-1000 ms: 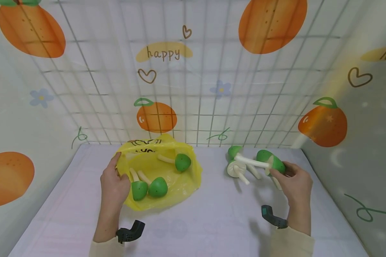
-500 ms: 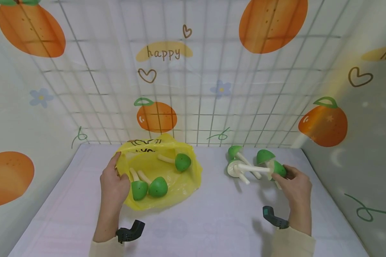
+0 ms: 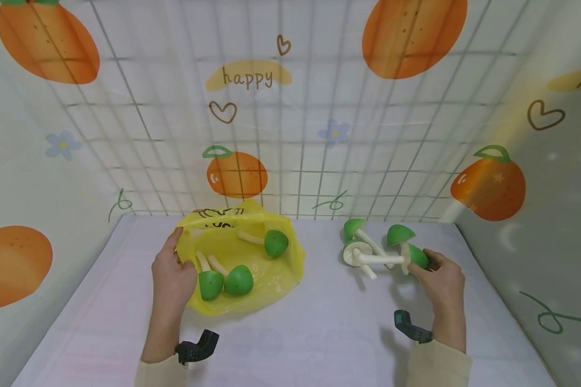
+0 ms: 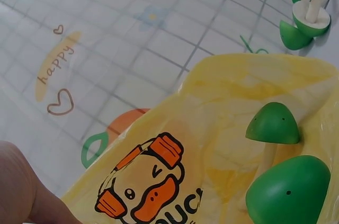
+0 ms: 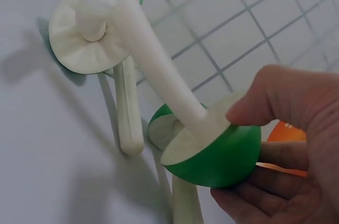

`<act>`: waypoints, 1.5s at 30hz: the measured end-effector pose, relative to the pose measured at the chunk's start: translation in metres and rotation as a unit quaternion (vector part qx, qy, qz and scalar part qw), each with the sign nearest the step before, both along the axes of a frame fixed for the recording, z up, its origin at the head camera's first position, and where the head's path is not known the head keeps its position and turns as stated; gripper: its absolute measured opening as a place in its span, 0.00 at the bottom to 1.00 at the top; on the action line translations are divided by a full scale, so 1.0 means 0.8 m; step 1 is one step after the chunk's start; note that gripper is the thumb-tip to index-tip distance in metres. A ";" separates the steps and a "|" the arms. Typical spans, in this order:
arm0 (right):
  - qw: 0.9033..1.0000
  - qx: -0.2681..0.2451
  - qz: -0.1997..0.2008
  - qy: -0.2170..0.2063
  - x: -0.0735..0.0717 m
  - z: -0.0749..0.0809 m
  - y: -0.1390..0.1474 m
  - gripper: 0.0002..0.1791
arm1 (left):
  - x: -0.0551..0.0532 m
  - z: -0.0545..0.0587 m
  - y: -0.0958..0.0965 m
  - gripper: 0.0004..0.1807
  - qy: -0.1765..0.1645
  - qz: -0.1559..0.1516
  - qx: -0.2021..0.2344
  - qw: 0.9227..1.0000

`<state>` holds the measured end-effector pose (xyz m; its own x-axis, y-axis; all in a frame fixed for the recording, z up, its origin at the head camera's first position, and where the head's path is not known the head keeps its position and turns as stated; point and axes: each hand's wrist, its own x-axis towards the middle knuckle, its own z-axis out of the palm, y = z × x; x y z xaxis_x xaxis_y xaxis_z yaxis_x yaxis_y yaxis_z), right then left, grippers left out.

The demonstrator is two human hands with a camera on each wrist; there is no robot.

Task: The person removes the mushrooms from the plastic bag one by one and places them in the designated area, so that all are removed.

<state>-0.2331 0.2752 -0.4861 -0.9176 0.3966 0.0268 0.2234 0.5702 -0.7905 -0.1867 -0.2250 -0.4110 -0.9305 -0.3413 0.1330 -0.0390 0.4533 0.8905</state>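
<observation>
My left hand (image 3: pixel 173 274) grips the left edge of a yellow plastic bag (image 3: pixel 276 279), which lies spread on the table with its mouth towards me. Three toy mushrooms with green caps and pale stems rest in it: one cap (image 3: pixel 210 285) by my thumb, another (image 3: pixel 239 280) beside it, a third (image 3: pixel 276 244) farther back. On the right, my right hand (image 3: pixel 443 277) pinches a mushroom (image 5: pixel 222 155) by its green cap, thumb on the pale underside. Its stem points left, overlapping an overturned mushroom (image 3: pixel 349 255).
A green-capped mushroom (image 3: pixel 354 228) lies behind the overturned one, and another (image 3: pixel 399 235) sits just behind the held cap. A grid-patterned sheet (image 3: pixel 290 123) printed with oranges rises at the table's (image 3: pixel 319 328) back edge. Side sheets flank the table.
The right hand has lowered the held mushroom slightly and shifted a little left; its stem has swung nearer to me at the far end. The left hand and bag stay put.
</observation>
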 end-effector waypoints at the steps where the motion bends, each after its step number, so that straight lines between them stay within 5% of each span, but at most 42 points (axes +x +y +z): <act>1: 1.000 0.002 0.002 0.002 -0.001 -0.001 0.000 0.38 | 0.000 0.000 0.000 0.40 0.000 0.000 0.000 1.000; 24: 0.999 0.036 0.002 0.011 -0.013 -0.019 -0.005 0.35 | 0.000 0.001 -0.001 0.40 0.004 -0.002 0.003 1.000; 45: 1.000 -0.020 -0.006 0.004 -0.014 -0.014 -0.012 0.39 | 0.001 0.001 -0.001 0.40 0.003 -0.002 0.008 1.000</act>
<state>-0.2440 0.2659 -0.4975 -0.9125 0.4087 0.0169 0.2245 0.5349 -0.8145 -0.1862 -0.2260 -0.4101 -0.9308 -0.3406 0.1328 -0.0323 0.4386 0.8981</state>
